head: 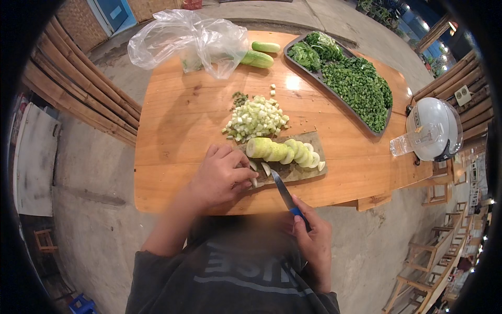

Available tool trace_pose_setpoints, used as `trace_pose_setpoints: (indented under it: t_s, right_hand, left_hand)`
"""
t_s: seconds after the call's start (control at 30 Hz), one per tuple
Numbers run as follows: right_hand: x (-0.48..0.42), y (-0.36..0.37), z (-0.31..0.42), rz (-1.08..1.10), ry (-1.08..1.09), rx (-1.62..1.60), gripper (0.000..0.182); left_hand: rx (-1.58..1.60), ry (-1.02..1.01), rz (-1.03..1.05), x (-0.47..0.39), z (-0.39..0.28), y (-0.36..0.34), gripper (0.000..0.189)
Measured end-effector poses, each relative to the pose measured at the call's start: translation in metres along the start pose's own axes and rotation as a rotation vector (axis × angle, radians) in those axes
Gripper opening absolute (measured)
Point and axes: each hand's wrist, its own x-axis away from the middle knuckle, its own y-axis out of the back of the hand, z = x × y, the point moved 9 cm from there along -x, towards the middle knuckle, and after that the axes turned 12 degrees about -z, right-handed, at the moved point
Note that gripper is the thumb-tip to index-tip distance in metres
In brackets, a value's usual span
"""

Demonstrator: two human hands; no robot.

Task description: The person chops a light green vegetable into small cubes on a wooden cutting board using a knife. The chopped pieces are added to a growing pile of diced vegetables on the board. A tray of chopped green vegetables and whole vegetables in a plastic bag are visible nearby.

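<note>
On the small wooden cutting board [286, 172] lies a peeled cucumber [270, 150], its right part cut into round slices that lean on each other. My left hand [225, 172] is at the board's left end, fingers curled around cut cucumber pieces [254, 182] that show at the fingertips. Another cut piece [266, 169] rests just right of that hand. My right hand [313, 231] grips the blue handle of a kitchen knife [284, 191]. Its blade points up and left, with the tip close to that piece. Behind the board sits a heap of diced cucumber [257, 117].
A dark tray [333, 92] of chopped greens lies at the back right. Two whole cucumbers [259, 59] lie beside a clear plastic bag [196, 39] on the wooden table [176, 137]. A white appliance [431, 127] with a clear scoop stands at the right edge. Bamboo poles [82, 78] flank the left.
</note>
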Motion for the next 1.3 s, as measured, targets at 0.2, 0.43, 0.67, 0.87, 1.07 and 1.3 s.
trace_pose_setpoints:
  t_s: [0.2,0.43,0.67,0.87,1.07,1.3]
  right_hand:
    - [0.0,-0.009,0.001,0.014,0.035,0.047,0.043]
    - [0.003,-0.038,0.025,-0.076,0.467,0.318,0.056]
    - [0.008,-0.058,0.029,-0.083,0.603,0.408,0.068]
    - [0.01,-0.062,0.029,-0.073,0.616,0.463,0.067]
    - [0.013,-0.066,0.032,-0.044,0.639,0.58,0.065]
    - [0.011,-0.075,0.041,-0.012,0.651,0.669,0.065]
  left_hand:
    - [-0.016,0.085,-0.037,0.011,0.008,0.0,0.014]
    - [-0.036,0.346,-0.256,0.032,0.015,0.011,0.016]
    - [0.016,0.429,-0.333,0.043,0.022,0.004,0.012]
    - [0.041,0.45,-0.319,0.041,0.023,0.005,0.012]
    - [0.042,0.474,-0.345,0.044,0.024,0.007,0.013]
    - [0.058,0.47,-0.387,0.051,0.026,0.005,0.014]
